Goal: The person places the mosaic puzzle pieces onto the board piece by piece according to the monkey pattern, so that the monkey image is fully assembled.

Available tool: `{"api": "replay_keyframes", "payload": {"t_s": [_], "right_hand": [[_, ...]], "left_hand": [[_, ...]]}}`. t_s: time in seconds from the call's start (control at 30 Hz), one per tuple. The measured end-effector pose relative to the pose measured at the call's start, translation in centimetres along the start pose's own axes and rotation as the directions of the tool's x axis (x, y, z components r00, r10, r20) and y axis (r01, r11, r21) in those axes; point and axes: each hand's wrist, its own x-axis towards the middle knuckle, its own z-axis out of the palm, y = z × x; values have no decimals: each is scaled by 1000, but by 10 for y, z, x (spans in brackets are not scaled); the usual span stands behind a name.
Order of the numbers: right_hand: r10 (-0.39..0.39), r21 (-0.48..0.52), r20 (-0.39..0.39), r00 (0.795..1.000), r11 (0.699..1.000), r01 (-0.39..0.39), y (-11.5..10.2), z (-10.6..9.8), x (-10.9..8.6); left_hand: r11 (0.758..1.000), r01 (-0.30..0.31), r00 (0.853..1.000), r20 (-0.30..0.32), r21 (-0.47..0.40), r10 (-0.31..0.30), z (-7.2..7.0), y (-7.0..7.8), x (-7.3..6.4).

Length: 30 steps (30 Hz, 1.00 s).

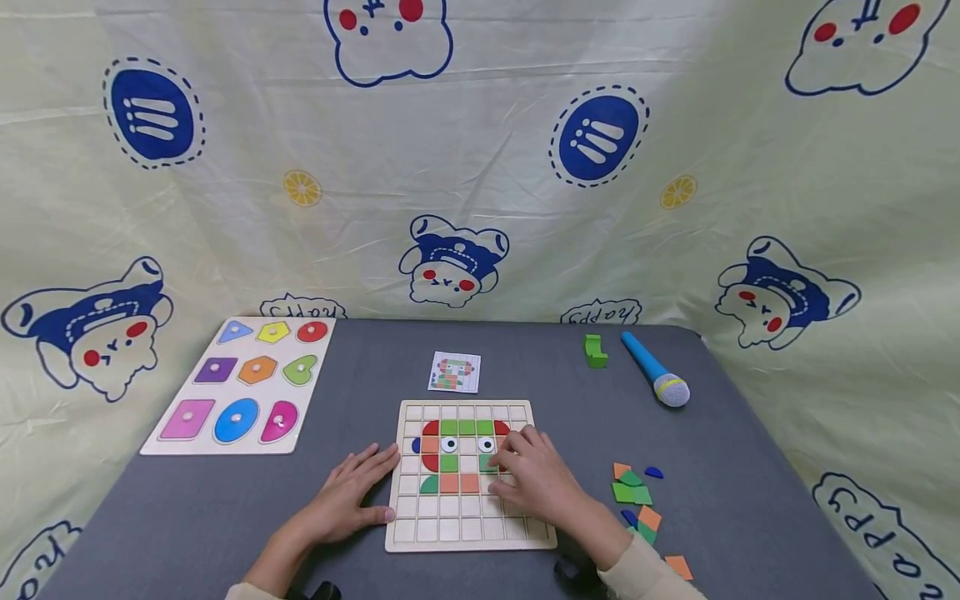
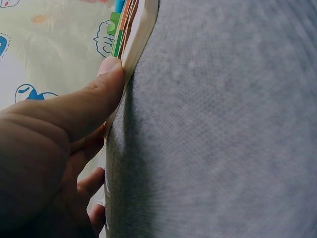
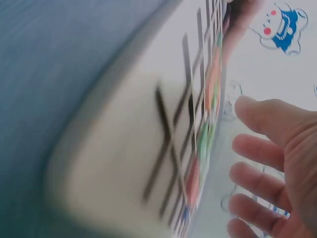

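A wooden grid board (image 1: 465,533) lies on the table with coloured flat pieces set in its upper squares: red curves, green and orange squares, and two eye pieces (image 1: 448,445). My left hand (image 1: 348,492) rests at the board's left edge, thumb and fingertips touching the rim, fingers fairly straight. Over the right part of the board hovers my right hand (image 1: 542,479), fingers bent and spread. In the right wrist view its thumb and fingers (image 3: 262,148) stand apart with nothing seen between them. That hand covers some squares on the right.
Behind the board lies a small pattern card (image 1: 454,372). Loose orange, green and blue pieces (image 1: 649,518) are scattered to the right. A green block (image 1: 596,351) and a blue toy microphone (image 1: 651,363) lie at the back right; a shape puzzle board (image 1: 225,392) is at the left.
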Motion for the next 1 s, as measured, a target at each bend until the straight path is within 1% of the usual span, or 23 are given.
{"api": "replay_keyframes", "payload": {"t_s": [0.13,0.3,0.37,0.47,0.6,0.67,0.77,1.0], "right_hand": [[56,7,10,998,998,-56,17,-11,-13],[105,-28,9,994,994,-104,43,-23,-34],[124,-39,25,992,992,-123,54,-27,-42],[135,-54,34,990,990,-133,69,-30,-56],[128,-70,5,992,989,-127,87,-32,-75],[138,-81,7,990,987,-137,94,-33,-82],[173,-103,36,984,980,-169,103,-34,-90],[220,-125,92,971,970,-208,113,-39,-98]], "left_hand": [[1000,-20,1000,-9,1,20,0,-1,-1],[999,-41,999,-19,2,41,-1,-1,-2],[999,-40,999,-17,1,40,-1,-1,-2],[999,-37,999,-13,-3,37,-2,-1,-2],[999,-34,999,-12,-1,34,-1,-1,-2],[999,-37,999,-14,1,37,-1,-1,-2],[999,-42,999,-17,-1,42,-1,-1,-3],[999,-52,998,-19,-7,52,-1,-2,-2]]}}
